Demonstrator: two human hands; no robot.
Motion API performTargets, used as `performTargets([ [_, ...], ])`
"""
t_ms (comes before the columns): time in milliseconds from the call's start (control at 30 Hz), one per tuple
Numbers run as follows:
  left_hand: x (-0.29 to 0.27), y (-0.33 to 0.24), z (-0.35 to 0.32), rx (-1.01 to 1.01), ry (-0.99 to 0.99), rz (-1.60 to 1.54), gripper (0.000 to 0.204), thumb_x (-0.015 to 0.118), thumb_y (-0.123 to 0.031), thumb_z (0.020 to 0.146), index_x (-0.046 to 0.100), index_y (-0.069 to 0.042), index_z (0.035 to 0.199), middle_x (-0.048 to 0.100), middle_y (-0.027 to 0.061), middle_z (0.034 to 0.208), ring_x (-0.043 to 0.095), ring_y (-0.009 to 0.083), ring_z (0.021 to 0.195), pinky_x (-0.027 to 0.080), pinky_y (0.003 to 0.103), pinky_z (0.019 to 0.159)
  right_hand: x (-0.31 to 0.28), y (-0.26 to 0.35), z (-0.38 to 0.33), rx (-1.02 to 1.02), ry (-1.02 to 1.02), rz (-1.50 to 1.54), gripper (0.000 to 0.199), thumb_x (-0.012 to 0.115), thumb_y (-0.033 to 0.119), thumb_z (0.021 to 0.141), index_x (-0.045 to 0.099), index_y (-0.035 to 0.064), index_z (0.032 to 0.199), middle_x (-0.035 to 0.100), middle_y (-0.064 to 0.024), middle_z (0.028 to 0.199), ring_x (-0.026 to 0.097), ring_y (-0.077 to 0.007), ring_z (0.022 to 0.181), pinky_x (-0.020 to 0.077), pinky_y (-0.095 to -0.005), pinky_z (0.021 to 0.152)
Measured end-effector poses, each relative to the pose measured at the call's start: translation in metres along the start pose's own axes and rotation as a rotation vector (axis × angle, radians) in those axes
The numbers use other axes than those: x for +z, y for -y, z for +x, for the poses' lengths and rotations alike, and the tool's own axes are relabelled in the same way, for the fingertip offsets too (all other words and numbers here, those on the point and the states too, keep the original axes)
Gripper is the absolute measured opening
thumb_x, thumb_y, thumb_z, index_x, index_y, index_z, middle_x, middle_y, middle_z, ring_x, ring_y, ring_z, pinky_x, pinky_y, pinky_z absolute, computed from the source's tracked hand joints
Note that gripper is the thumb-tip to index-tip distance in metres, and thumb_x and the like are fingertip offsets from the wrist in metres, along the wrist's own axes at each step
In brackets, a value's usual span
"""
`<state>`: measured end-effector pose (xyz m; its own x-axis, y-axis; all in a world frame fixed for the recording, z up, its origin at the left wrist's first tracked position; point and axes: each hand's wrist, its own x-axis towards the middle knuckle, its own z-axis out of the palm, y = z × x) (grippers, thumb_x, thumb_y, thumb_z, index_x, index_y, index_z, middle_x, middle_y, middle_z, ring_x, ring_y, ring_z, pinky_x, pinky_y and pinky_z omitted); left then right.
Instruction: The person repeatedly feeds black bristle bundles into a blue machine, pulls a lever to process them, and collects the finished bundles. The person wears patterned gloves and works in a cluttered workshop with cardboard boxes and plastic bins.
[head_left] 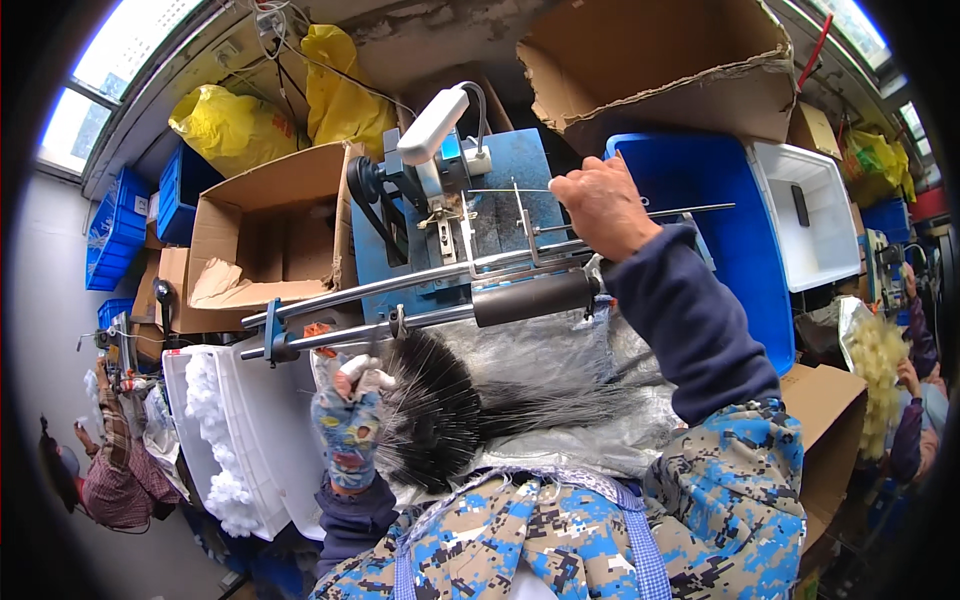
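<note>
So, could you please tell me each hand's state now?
Left hand: gloved, fingers partly curled; hold cannot be told.
Right hand: closed at the thin metal rod; grip unclear.

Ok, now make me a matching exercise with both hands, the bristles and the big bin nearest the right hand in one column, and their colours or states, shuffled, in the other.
Column one:
1. Left hand
2. Right hand
3. Bristles
4. Big bin

Column two:
A. black
B. partly gloved
C. blue
D. bare

Pairs: 1-B, 2-D, 3-A, 4-C
</note>
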<state>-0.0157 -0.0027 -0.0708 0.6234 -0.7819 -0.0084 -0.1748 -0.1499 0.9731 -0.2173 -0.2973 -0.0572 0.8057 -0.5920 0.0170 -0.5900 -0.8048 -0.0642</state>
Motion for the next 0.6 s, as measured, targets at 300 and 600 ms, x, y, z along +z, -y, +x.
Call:
performTargets([
  [300,0.037,-0.04,0.005,0.414,0.44,0.21,0.029,0.065,-0.001,0.077,0.057,-0.002,0.106,0.064,0.0103,0.076,0.063,0.0175,0.067,0.05,0.028,0.061,-0.003,0.134,-0.071,-0.315,-0.306,1.372,0.022,0.062,0.011,0.082,0.058,-0.0015,0.1,0.061,-0.0105,0.093,0.056,-0.0243,0.091,0.0435,-0.035,0.083],
  [600,0.001,0.011,0.016,0.288,0.446,0.873,0.026,0.068,-0.005,0.068,0.062,-0.005,0.093,0.062,0.0114,0.081,0.06,0.029,0.074,0.048,0.036,0.065,-0.06,0.05,-0.04,0.003,-0.501,1.221,0.017,0.049,0.004,0.088,0.061,-0.0005,0.101,0.063,-0.0119,0.072,0.06,-0.0173,0.059,0.0461,-0.0263,0.051],
])
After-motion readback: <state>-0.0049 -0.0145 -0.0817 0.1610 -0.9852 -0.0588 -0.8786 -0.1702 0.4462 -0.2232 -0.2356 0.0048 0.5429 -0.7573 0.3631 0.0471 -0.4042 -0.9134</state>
